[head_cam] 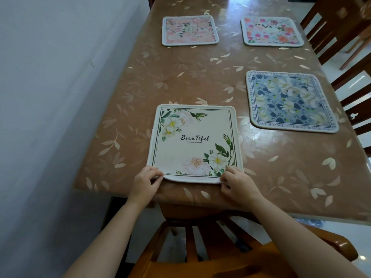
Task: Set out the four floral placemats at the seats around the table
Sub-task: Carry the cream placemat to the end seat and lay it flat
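At the near end of the table, we pinch the cream placemat by its near corners, left hand on the left one and right hand on the right, fingers curled round the slightly lifted edge. The almost square mat lies just beyond our fingertips, and both hands are equally close. We count four mats laid out: this one, the blue placemat right, the pink placemat far left and the multicoloured placemat far right.
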{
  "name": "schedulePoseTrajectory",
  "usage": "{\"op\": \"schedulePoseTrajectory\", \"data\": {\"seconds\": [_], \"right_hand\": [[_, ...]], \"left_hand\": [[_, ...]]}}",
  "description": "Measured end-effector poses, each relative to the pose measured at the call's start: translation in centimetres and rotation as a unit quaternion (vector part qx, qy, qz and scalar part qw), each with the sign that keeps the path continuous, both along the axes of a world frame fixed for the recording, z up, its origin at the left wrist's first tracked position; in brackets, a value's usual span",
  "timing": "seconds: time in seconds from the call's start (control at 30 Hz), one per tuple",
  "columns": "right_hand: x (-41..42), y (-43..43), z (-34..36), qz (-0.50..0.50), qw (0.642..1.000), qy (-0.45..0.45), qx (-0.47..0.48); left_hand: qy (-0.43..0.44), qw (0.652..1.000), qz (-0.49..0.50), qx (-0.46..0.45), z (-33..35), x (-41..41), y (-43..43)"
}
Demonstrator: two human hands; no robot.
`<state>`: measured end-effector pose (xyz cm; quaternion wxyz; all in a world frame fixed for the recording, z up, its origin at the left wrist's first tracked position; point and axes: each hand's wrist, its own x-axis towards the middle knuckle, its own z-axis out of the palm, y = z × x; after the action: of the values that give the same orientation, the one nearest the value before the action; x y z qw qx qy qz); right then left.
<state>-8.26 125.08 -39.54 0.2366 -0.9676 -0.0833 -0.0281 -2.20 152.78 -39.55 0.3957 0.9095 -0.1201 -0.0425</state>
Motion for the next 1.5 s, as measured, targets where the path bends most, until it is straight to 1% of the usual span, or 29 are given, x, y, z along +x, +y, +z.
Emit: {"op": "schedulePoseTrajectory", "data": {"seconds": [0.13, 0.4, 0.67, 0.97, 1.07, 1.13, 1.23, 1.3, 1.4, 1.5], "right_hand": [[-0.2, -0.6, -0.1, 0.023, 1.000, 0.015, -0.008], [-0.5, -1.4, 0.0, 0.024, 0.999, -0.008, -0.032], [-0.4, -0.9, -0.1, 0.003, 1.000, 0.015, -0.027], [-1.1, -0.3, -0.3, 0.028, 0.999, 0.010, -0.028], [-1.2, -0.6, -0.3, 0.029, 0.999, 0.023, -0.037], [-1.3, -1.0, -0.3, 0.009, 0.998, 0.030, -0.050], [-1.5, -1.6, -0.6, -0.012, 0.996, 0.067, -0.065], [-1.6, -1.7, -0.7, -0.014, 0.994, 0.089, -0.055], [-1.6, -1.7, -0.8, -0.015, 0.997, 0.067, -0.047], [-1.5, -1.5, -0.9, -0.003, 0.997, 0.049, -0.056]], "left_hand": [[-0.002, 1.000, -0.023, 0.007, -0.4, 0.0, 0.4], [-0.033, 0.997, -0.062, 0.041, -1.0, 0.1, 0.7], [-0.045, 0.996, -0.058, 0.041, -1.0, 0.0, 0.7], [-0.060, 0.994, -0.068, 0.060, -1.2, -0.8, 1.3], [-0.065, 0.992, -0.078, 0.068, -1.2, -0.7, 1.3], [-0.059, 0.992, -0.080, 0.073, -1.2, -0.6, 1.4], [-0.034, 0.993, -0.079, 0.075, -1.4, -0.3, 1.4], [-0.023, 0.994, -0.074, 0.074, -1.5, -0.1, 1.1], [-0.023, 0.995, -0.069, 0.074, -1.6, 0.1, 0.4], [-0.031, 0.993, -0.074, 0.092, -1.7, 0.3, 0.0]]}}
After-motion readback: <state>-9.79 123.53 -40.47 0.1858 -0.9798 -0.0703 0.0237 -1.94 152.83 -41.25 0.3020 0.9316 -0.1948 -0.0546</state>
